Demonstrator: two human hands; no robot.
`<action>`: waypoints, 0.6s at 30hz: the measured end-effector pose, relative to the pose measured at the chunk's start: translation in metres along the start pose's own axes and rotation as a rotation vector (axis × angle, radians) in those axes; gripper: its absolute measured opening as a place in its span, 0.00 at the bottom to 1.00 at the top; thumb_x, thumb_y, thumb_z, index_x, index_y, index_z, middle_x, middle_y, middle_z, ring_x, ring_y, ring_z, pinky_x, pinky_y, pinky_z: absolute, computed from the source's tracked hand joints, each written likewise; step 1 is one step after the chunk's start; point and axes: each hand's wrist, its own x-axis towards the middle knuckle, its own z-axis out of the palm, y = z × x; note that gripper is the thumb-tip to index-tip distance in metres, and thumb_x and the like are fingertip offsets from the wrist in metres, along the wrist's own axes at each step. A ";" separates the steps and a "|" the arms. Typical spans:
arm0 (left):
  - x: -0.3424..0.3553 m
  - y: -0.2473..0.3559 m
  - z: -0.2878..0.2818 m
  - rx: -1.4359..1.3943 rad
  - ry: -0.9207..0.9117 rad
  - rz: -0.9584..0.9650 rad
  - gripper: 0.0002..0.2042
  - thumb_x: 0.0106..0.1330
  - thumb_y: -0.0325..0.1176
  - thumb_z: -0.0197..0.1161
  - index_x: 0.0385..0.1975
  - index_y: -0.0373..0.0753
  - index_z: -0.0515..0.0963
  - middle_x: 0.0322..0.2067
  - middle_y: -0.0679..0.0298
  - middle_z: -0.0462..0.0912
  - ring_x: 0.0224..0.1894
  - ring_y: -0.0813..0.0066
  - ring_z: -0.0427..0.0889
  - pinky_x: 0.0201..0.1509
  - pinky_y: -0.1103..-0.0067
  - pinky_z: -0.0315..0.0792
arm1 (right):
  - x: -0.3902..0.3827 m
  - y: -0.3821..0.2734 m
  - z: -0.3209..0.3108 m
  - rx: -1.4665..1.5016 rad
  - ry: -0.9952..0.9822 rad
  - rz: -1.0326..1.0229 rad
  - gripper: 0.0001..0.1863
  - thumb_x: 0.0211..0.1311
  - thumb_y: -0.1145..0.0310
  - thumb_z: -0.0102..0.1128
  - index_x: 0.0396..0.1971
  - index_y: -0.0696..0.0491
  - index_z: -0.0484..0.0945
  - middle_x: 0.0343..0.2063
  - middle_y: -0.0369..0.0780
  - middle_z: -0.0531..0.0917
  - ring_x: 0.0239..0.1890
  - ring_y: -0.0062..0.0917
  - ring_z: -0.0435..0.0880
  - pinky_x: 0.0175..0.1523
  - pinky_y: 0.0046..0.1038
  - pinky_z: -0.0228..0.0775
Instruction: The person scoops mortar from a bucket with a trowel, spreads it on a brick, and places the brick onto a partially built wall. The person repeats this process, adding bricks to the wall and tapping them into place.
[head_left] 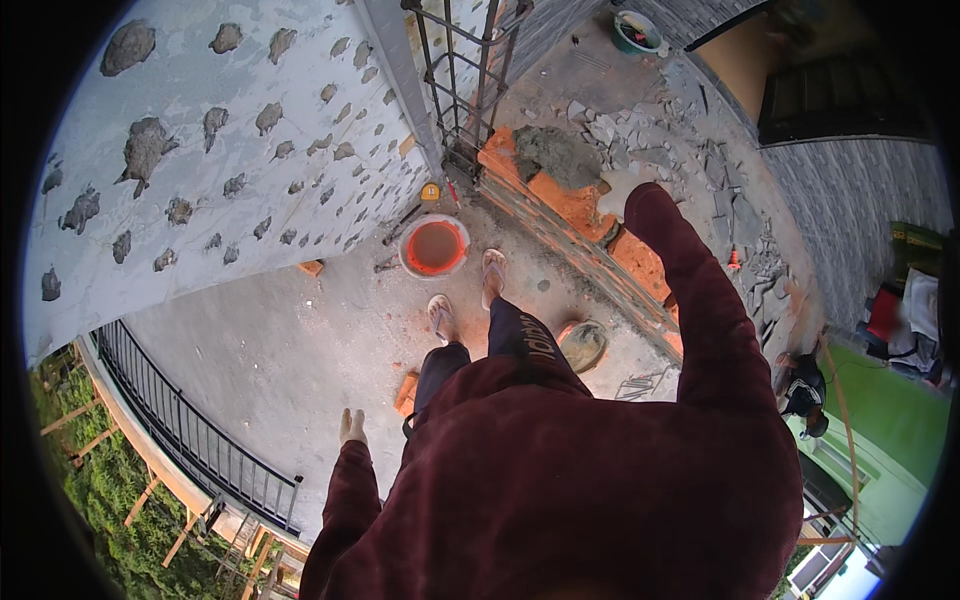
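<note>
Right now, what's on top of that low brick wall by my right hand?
A heap of grey mortar sits on the brick wall. The right hand reaches over the bricks beside it, empty as far as shows. Your sleeve hides the wall top beneath it.

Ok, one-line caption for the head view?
Person's right hand reaches to mortar on a brick wall; left hand hangs free.

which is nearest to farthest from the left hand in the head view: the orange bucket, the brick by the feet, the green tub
From the left hand:
1. Brick, just right of it on the slab.
2. Orange bucket, ahead by the wall.
3. Green tub, far ahead at the top right.
</note>
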 end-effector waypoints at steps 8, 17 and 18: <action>-0.008 0.013 0.104 -0.117 -0.198 -0.017 0.39 0.69 0.53 0.64 0.79 0.58 0.54 0.76 0.63 0.62 0.78 0.54 0.56 0.72 0.43 0.49 | 0.023 -0.058 0.026 -0.183 0.183 0.039 0.17 0.61 0.71 0.60 0.49 0.60 0.80 0.48 0.55 0.86 0.52 0.48 0.86 0.57 0.42 0.78; -0.009 0.080 0.110 -0.005 -0.299 0.051 0.36 0.69 0.54 0.64 0.75 0.50 0.64 0.73 0.61 0.69 0.75 0.54 0.63 0.68 0.51 0.60 | -0.026 0.048 0.052 0.360 0.068 0.082 0.27 0.63 0.53 0.59 0.49 0.63 0.80 0.47 0.56 0.85 0.51 0.47 0.84 0.57 0.40 0.74; -0.006 0.083 0.106 0.028 -0.301 0.074 0.35 0.69 0.54 0.64 0.75 0.50 0.65 0.72 0.61 0.69 0.74 0.54 0.65 0.68 0.51 0.62 | -0.028 0.064 0.072 0.461 0.056 0.095 0.28 0.63 0.52 0.59 0.48 0.63 0.80 0.45 0.55 0.85 0.50 0.46 0.85 0.56 0.39 0.74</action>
